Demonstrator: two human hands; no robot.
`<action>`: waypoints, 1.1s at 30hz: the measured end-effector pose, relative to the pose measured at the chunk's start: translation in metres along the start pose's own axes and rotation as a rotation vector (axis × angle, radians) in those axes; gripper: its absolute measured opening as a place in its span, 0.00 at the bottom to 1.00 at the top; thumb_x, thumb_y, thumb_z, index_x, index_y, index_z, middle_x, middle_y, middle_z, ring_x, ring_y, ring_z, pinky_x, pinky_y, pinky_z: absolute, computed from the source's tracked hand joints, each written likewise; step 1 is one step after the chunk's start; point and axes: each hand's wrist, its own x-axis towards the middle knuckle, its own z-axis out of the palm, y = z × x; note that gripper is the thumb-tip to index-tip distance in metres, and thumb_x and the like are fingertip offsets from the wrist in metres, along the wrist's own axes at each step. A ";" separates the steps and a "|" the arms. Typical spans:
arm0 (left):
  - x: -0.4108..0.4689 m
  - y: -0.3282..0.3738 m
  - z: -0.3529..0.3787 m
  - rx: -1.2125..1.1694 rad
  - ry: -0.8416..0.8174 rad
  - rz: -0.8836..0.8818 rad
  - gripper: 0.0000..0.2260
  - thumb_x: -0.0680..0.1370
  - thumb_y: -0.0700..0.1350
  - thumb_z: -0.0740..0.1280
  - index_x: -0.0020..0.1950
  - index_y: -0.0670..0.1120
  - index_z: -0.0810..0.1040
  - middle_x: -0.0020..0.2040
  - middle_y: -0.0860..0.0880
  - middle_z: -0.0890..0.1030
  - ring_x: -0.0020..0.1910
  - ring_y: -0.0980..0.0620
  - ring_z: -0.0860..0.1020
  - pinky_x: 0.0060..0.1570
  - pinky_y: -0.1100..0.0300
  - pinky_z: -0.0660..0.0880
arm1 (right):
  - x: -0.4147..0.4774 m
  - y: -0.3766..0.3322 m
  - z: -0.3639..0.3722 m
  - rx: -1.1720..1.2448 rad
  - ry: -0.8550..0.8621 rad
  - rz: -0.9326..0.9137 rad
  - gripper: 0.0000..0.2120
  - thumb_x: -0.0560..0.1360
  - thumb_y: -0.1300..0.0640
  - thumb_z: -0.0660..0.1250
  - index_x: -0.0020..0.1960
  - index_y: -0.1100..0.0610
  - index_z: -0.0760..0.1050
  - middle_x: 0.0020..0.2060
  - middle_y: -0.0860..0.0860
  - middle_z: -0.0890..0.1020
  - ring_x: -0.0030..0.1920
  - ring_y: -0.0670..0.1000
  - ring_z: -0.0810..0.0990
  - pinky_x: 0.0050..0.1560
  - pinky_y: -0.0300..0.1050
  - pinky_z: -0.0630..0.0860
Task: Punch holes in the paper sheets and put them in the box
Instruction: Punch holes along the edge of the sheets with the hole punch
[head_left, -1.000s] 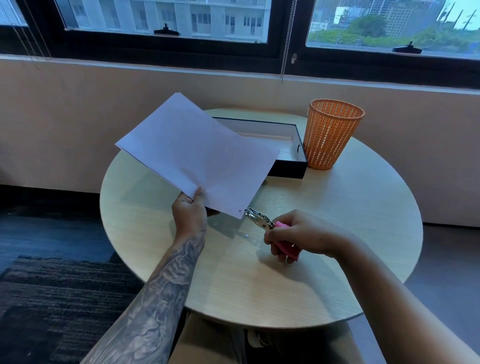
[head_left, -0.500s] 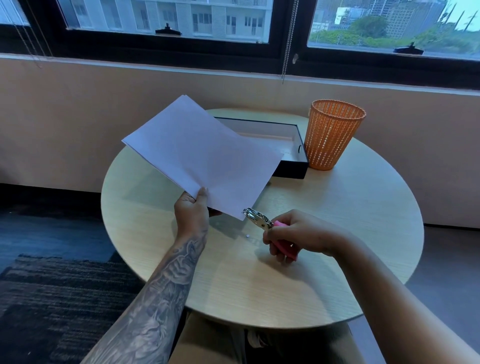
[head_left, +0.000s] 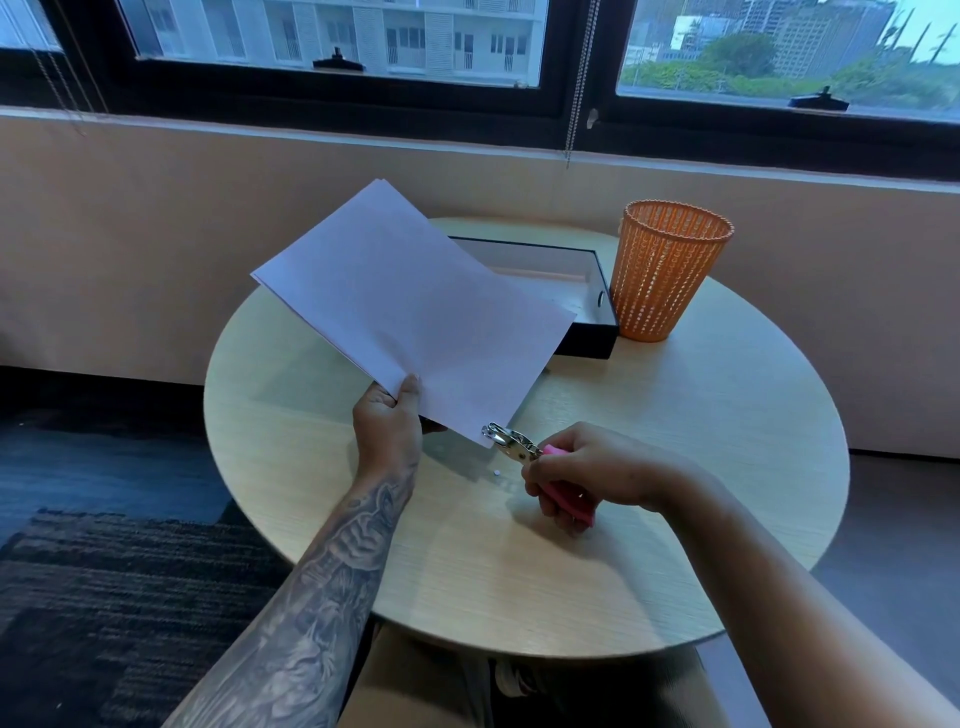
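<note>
Left grip (head_left: 387, 426) clenched on the near edge of the paper sheets (head_left: 410, 312), thumb on top, holding the stack tilted up above the counter (head_left: 675, 467) at centre frame; right grip (head_left: 587, 467) wrapped round the pink handles of the hole punch (head_left: 511, 441), just lower right of centre; metal head of the punch set over the lowest corner of the stack, apparently biting it; cannot tell whether squeezed fully home

Probably the punching step itself; best done by holding the edges squared, likely more than one sheet judging by the layered far edge; push the corner right to the back of the punch throat; squeeze in one firm stroke, wrist steady; let the handles spring fully apart before drawing the paper away, to avoid tearing the corner; one small white paper dot (head_left: 497, 473) lying on the counter just below the punch head

Black box (head_left: 587, 340) in the upper middle, behind the stack, open-topped and partly hidden by it; no sheets in the pale interior where visible; orange mesh basket (head_left: 670, 270) upright just beside the box at upper right; contents impossible to make out
</note>
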 end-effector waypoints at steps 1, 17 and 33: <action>0.000 0.000 0.001 -0.005 0.004 0.006 0.19 0.80 0.42 0.69 0.30 0.49 0.69 0.26 0.56 0.70 0.27 0.56 0.67 0.34 0.59 0.69 | 0.000 0.000 0.000 -0.004 0.000 0.001 0.10 0.79 0.55 0.67 0.45 0.63 0.78 0.35 0.58 0.83 0.33 0.58 0.81 0.36 0.50 0.79; 0.002 -0.003 -0.003 0.003 -0.007 0.012 0.14 0.77 0.48 0.71 0.34 0.48 0.71 0.33 0.47 0.72 0.35 0.49 0.71 0.40 0.50 0.73 | 0.005 0.003 0.001 -0.022 0.000 0.025 0.12 0.80 0.52 0.67 0.44 0.61 0.79 0.34 0.58 0.83 0.31 0.57 0.80 0.35 0.49 0.78; 0.001 -0.001 -0.002 0.042 -0.024 0.001 0.16 0.79 0.46 0.69 0.33 0.47 0.71 0.29 0.51 0.71 0.30 0.51 0.71 0.39 0.45 0.79 | 0.004 0.005 0.002 0.011 0.019 0.034 0.14 0.80 0.51 0.66 0.45 0.62 0.79 0.34 0.59 0.83 0.32 0.58 0.81 0.37 0.52 0.81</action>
